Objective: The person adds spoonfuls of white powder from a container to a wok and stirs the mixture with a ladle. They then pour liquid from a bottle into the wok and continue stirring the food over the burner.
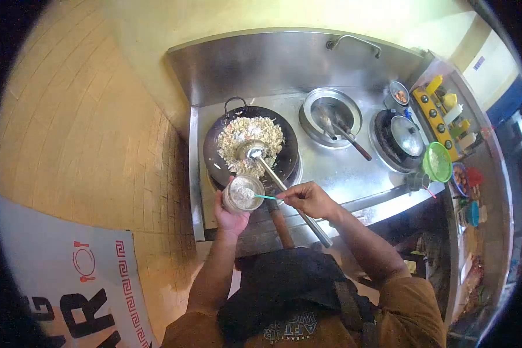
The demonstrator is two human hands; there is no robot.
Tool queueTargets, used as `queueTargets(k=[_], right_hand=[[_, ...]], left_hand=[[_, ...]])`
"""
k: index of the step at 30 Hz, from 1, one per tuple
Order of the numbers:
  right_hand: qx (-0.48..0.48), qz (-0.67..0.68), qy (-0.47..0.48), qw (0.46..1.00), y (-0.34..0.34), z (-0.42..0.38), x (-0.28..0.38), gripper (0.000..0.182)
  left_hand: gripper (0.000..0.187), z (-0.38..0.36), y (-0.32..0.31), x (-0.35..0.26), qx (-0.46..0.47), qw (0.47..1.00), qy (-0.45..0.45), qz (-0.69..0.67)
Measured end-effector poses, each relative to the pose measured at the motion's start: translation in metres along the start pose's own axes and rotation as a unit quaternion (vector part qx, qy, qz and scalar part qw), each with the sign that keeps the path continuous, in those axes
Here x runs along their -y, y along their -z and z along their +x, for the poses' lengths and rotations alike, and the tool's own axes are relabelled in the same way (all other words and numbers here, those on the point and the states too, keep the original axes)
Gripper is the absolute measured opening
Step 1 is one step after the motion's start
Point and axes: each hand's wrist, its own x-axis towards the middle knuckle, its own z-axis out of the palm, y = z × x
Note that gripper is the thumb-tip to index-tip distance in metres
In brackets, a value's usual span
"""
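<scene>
The left hand [231, 219] was closed round a jar [235, 204] of white powder [245, 194] by the near edge of the wok [288, 155]. The right hand [312, 200] pinched a thin blue-green spoon [267, 197], its far end at the powder; the hands were near each other but apart. Chopped food [255, 129] lay in the wok under a ladle [296, 206], whose handle passed beneath the right hand. A tidy scoop called for a steady jar, a level spoon and fingers clear of that handle
</scene>
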Motion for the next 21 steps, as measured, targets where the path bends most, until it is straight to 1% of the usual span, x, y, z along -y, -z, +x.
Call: queueTargets(k=[1,4,7,8,10,12,14,16,17,18,19,20,21], right_hand=[[-0.003,0.001,-0.002,1.000,0.001,0.000,0.002,0.019],[-0.007,0.009,-0.016,1.000,0.003,0.004,0.004,0.019],[-0.003,0.026,-0.048,0.998,0.007,0.008,0.003,0.020],[-0.002,0.031,-0.060,0.998,0.010,0.011,0.003,0.021],[-0.021,0.036,-0.054,0.998,0.020,0.019,0.006,0.021],[-0.037,0.048,-0.047,0.997,0.035,0.031,0.016,0.021],[-0.078,0.046,-0.083,0.992,0.050,0.051,0.027,0.020],[-0.119,-0.049,-0.070,0.989,0.071,0.087,0.010,0.022],[-0.137,-0.096,-0.062,0.984,0.079,0.106,-0.002,0.023],[-0.154,-0.261,-0.058,0.951,0.082,0.125,-0.011,0.024],[-0.166,-0.417,-0.052,0.892,0.081,0.144,-0.018,0.025],[-0.171,-0.562,-0.044,0.808,0.079,0.153,-0.026,0.026],[-0.191,-0.564,-0.012,0.803,0.077,0.153,-0.031,0.026]], left_hand=[[0.061,0.002,-0.001,0.000,-0.009,1.000,0.002,0.003],[0.061,0.007,0.000,0.000,0.022,1.000,0.008,-0.002],[0.061,0.011,0.003,-0.001,0.002,1.000,0.002,-0.003],[0.062,0.012,0.003,-0.002,-0.035,0.999,-0.004,0.009],[0.065,0.014,-0.006,-0.007,-0.108,0.993,-0.017,0.034],[0.064,0.010,-0.013,-0.018,-0.119,0.992,-0.033,0.033],[0.064,0.004,-0.011,-0.028,-0.131,0.990,-0.051,0.025],[0.063,-0.004,-0.001,-0.039,-0.143,0.987,-0.072,0.010],[0.064,-0.008,0.009,-0.046,-0.102,0.991,-0.080,0.015],[0.064,-0.013,0.014,-0.051,-0.111,0.990,-0.085,0.012],[0.065,-0.018,0.018,-0.054,-0.120,0.989,-0.091,0.009],[0.065,-0.023,0.021,-0.056,-0.132,0.987,-0.095,0.004],[0.065,-0.025,0.026,-0.058,-0.132,0.986,-0.099,-0.018]])
